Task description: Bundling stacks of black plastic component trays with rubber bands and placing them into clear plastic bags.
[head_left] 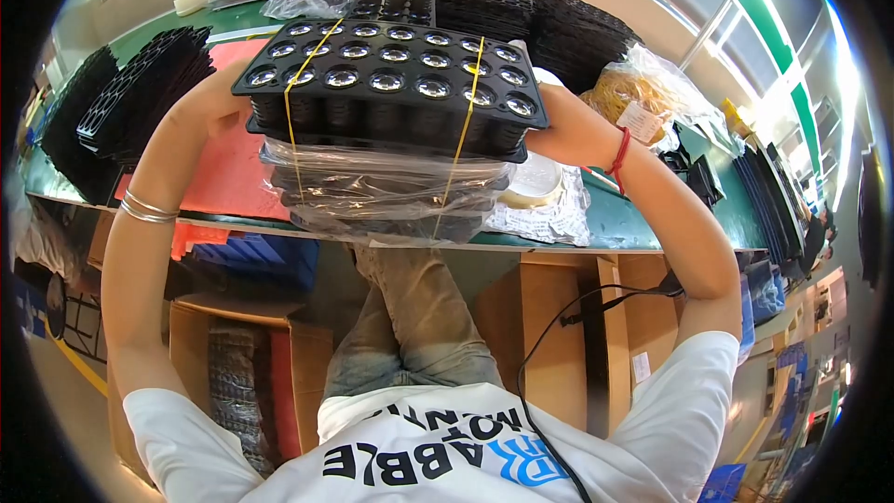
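A tall stack of black plastic trays [372,121] with rows of round, shiny silver cups is between my two hands. Two yellow rubber bands [466,116] run over its top and down the front. Clear plastic film [372,182] wraps the lower part of the stack. My left hand [223,110] grips the left end of the trays, its fingertips hidden behind them. At the right end, my right hand [568,126] holds the corner, with its fingers partly out of sight.
A green table [615,219] carries a red sheet [223,182], black tray stacks [140,93] at the left and more [577,33] at the back. A roll of tape [533,182] and a bag of yellow bands [643,98] lie right. Cardboard boxes [545,317] stand below.
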Demonstrator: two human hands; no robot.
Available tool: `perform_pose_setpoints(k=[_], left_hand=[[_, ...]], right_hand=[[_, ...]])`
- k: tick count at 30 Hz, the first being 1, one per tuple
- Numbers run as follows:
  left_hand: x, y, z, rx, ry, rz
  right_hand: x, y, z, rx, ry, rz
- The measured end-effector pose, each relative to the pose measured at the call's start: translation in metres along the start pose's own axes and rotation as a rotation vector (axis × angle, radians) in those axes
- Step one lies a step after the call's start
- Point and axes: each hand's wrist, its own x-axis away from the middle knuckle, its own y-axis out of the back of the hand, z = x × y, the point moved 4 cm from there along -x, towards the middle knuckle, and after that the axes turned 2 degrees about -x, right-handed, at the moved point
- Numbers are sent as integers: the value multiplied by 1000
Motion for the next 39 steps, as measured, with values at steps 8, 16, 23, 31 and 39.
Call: perform_pose_setpoints(k=[8, 16, 23, 31, 39], left_hand=[[-9, 0, 2, -170, -67, 58], [-17, -10, 18, -66, -46, 43], [-24, -19, 23, 18, -34, 30], [0, -34, -11, 204, 12, 184], [-15, -34, -36, -231, -598, 242]], right_hand=[[4, 8, 11, 466, 41, 50], [6, 6, 15, 582, 67, 75], [7, 0, 6, 457, -20, 101], [5, -2, 11, 420, 24, 47], [2, -4, 11, 478, -33, 127]])
